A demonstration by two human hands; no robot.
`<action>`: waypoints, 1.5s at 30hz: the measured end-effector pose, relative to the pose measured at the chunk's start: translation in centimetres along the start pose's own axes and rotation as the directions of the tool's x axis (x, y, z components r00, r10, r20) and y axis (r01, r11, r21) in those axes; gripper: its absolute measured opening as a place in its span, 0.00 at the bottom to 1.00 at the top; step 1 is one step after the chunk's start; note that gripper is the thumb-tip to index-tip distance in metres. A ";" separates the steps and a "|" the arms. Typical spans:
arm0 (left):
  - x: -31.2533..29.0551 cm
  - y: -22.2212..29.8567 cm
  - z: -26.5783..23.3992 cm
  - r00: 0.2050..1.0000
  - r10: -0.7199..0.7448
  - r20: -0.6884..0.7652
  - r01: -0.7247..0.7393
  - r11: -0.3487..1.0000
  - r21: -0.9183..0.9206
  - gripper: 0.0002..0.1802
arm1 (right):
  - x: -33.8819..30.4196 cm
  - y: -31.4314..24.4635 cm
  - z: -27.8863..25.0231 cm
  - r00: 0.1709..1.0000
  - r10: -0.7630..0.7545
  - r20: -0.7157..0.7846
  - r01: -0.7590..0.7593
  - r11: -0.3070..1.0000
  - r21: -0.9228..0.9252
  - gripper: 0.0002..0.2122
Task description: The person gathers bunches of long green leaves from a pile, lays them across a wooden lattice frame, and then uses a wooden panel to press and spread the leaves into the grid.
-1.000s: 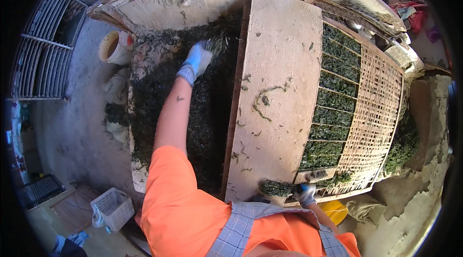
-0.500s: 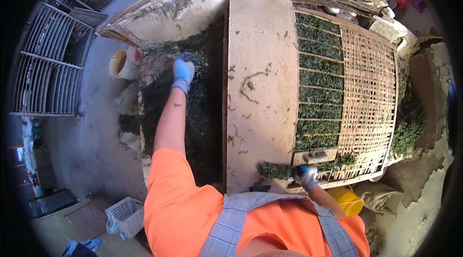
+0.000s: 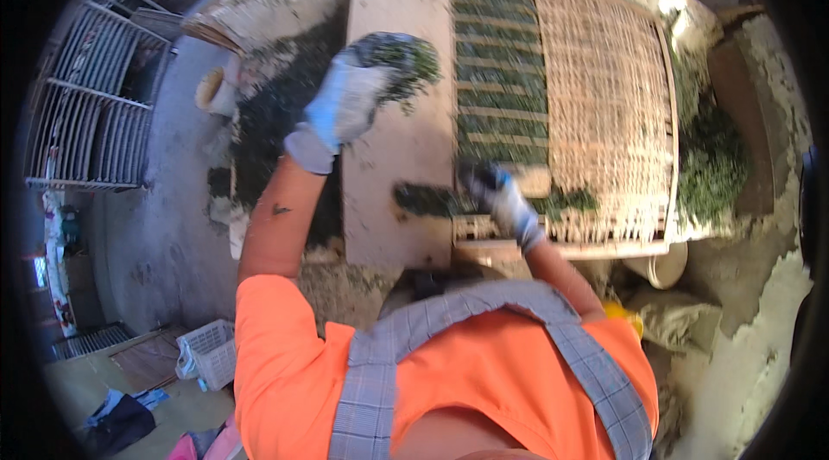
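Observation:
My left hand [image 3: 344, 104], in a white and blue glove, is closed round a clump of dark green shredded leaves [image 3: 413, 67] above the pale board [image 3: 401, 7]. Some strands hang from the clump. My right hand [image 3: 511, 208], gloved too, is at the near end of the slatted rack [image 3: 604, 97], beside a small wooden block [image 3: 537, 179]. Motion smears its fingers, so its grip does not show. A dark green strip of leaves [image 3: 423, 199] lies on the board left of it. Slatted rows of leaves [image 3: 501, 72] fill the rack's left side.
Left of the board is a trough of dark green leaves [image 3: 289, 97]. A pale bucket [image 3: 216, 93] and stacked racks [image 3: 95, 115] stand further left. A white plastic crate [image 3: 211, 352] is at lower left. More leaves [image 3: 712, 166] lie right of the rack.
My left hand has come up out of the trough and moved right over the board, with leaves in its grip. The view has shifted; my right hand remains by the block.

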State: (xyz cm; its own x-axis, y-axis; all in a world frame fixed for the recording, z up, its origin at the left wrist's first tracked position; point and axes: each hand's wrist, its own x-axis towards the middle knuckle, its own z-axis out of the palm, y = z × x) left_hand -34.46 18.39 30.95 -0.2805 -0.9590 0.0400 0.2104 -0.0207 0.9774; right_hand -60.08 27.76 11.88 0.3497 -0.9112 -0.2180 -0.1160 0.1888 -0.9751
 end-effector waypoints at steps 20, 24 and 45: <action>-13.4 -27.7 12.3 0.969 -0.164 -0.184 0.137 -0.262 0.955 0.33 | -7.7 10.5 -9.7 0.738 -0.303 -0.603 -0.241 0.716 -0.656 0.21; -14.4 -29.1 12.5 0.934 -0.090 0.347 -0.353 -0.066 0.933 0.30 | -8.8 11.0 -6.5 0.943 -0.175 0.282 0.311 0.173 -0.934 0.31; -16.8 -25.6 5.0 0.941 0.153 -0.302 0.276 0.174 0.945 0.33 | -3.6 11.1 2.0 0.937 -0.094 0.335 0.343 0.423 -0.839 0.26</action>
State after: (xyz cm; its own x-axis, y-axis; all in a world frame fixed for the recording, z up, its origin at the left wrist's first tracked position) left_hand -39.79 36.47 6.32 0.0513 -0.9910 0.1240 -0.9260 -0.0007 0.3774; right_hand -60.74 33.87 1.71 0.6505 -0.7490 -0.1259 -0.7092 -0.5396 -0.4537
